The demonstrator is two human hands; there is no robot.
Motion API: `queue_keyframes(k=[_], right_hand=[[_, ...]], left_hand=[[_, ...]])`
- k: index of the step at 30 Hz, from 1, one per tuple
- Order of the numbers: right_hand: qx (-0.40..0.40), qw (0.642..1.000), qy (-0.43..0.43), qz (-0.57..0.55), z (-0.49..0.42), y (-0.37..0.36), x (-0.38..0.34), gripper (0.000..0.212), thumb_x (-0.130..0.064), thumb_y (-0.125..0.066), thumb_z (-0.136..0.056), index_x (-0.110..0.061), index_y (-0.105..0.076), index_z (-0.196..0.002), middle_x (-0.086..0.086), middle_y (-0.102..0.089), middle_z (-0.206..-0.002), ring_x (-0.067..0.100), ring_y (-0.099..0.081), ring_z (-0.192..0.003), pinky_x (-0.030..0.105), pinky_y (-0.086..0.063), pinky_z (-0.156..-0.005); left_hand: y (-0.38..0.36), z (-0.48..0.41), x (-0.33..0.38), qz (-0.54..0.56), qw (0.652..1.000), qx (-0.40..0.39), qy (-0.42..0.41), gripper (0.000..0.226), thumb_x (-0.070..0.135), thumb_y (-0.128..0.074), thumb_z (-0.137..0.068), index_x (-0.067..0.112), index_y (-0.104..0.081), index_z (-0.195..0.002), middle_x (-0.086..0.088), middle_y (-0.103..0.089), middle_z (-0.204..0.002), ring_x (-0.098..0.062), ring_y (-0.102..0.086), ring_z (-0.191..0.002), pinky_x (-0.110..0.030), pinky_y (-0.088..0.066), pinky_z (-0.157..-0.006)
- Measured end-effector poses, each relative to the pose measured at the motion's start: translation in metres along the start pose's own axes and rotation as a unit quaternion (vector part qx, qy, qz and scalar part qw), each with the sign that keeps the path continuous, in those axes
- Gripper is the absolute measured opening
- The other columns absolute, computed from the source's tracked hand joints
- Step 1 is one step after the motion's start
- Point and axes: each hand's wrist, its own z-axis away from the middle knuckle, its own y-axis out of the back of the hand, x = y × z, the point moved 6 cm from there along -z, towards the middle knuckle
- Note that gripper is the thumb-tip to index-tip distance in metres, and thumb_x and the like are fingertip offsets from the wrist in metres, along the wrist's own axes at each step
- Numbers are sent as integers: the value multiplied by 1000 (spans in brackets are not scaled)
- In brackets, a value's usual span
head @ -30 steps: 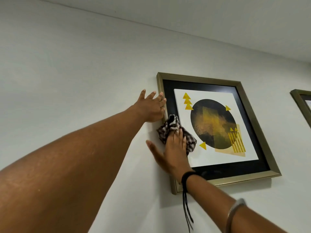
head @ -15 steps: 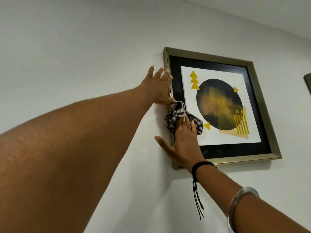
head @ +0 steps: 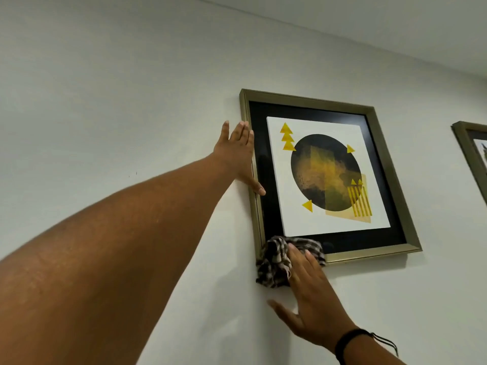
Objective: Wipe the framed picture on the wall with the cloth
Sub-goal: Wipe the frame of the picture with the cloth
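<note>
A framed picture [head: 382, 143] hangs on the white wall: brass-coloured frame, black mat, a dark circle with yellow triangles. My left hand [head: 238, 156] lies flat against the frame's left edge, fingers straight, thumb resting on the black mat. A crumpled black-and-white checked cloth [head: 276, 262] covers the frame's lower left corner. My right hand [head: 311, 299] presses flat on the cloth with fingers spread, thumb out on the bare wall below.
A second brass-framed picture [head: 469, 154] is cut off at the right edge. The ceiling line [head: 342, 30] runs above the picture. Bare white wall [head: 105, 101] lies to the left and below.
My right hand has slid the cloth down from the middle of the picture's left side to its lower left corner. My left hand stays on the frame's left edge.
</note>
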Motion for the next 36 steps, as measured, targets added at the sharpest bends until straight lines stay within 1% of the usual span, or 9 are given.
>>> queue_keyframes(k=[4, 7, 13, 16, 23, 27, 30, 33, 36], right_hand=[[41, 995, -78, 45, 18, 11, 47, 77, -65, -36, -92, -8, -40, -144, 6, -29, -157, 18, -19, -149, 39, -14, -122], [41, 978, -193, 60, 22, 19, 89, 81, -71, -24, -89, -6, -62, -117, 18, -41, -152, 28, -29, -145, 46, -17, -122], [65, 928, -368, 19, 12, 23, 111, 89, -74, -18, -85, -5, -58, -124, 17, -41, -152, 26, -21, -149, 47, -5, -124], [66, 898, -435, -1, -4, 19, 91, 96, -75, -13, -85, -3, -46, -138, 20, -34, -156, 27, -16, -150, 50, -3, -123], [64, 947, -315, -7, -19, 2, -15, 91, -75, -14, -85, -6, -56, -128, 22, -34, -156, 29, -16, -151, 49, -1, -123], [94, 959, -255, -85, -31, -6, -63, 94, -80, -15, -85, -13, -37, -147, 11, -23, -163, 19, -4, -154, 40, 6, -124], [92, 967, -222, -89, -31, -7, -59, 88, -76, -19, -88, -17, -26, -153, 6, -22, -163, 14, -3, -153, 38, 2, -125], [87, 987, -124, -62, -16, -1, -34, 70, -61, -32, -94, -17, -34, -149, 7, -39, -156, 19, -24, -149, 43, -15, -123], [101, 993, -67, 3, 5, 5, 10, 66, -52, -37, -95, -6, -40, -142, 14, -46, -149, 24, -34, -143, 44, -21, -120]], left_hand=[[0, -1, -1, 8, 1000, -1, 3, 155, 96, -52, -47, 3, 13, -153, -18, 16, -163, -30, 21, -150, -56, 14, -117], [-1, -2, -1, 17, 1000, 2, -1, 155, 96, -51, -47, 3, 14, -153, -18, 17, -163, -31, 21, -150, -56, 14, -117], [-3, -3, -1, 20, 1000, 9, -6, 155, 98, -47, -45, 4, 12, -153, -17, 16, -164, -31, 20, -150, -55, 14, -116], [-3, -3, -1, 22, 1000, 14, -9, 156, 98, -47, -44, 4, 11, -153, -18, 14, -164, -31, 18, -151, -55, 12, -117], [-2, -1, 0, 22, 1000, 6, -7, 156, 98, -48, -45, 3, 11, -154, -19, 14, -164, -31, 18, -151, -56, 11, -119], [-1, -3, 1, 20, 1000, 7, -9, 157, 98, -46, -43, 2, 11, -153, -19, 14, -163, -31, 17, -151, -57, 11, -119], [-1, -3, 1, 20, 1000, 9, -8, 159, 99, -45, -41, 1, 12, -153, -20, 14, -163, -31, 18, -151, -56, 11, -118], [-1, -4, 0, 20, 1000, 4, -7, 159, 99, -47, -42, 3, 13, -153, -19, 16, -163, -30, 20, -150, -56, 13, -117], [-1, -2, -2, 29, 1000, -1, -2, 158, 97, -51, -43, 3, 13, -153, -18, 16, -163, -30, 20, -150, -56, 13, -117]])
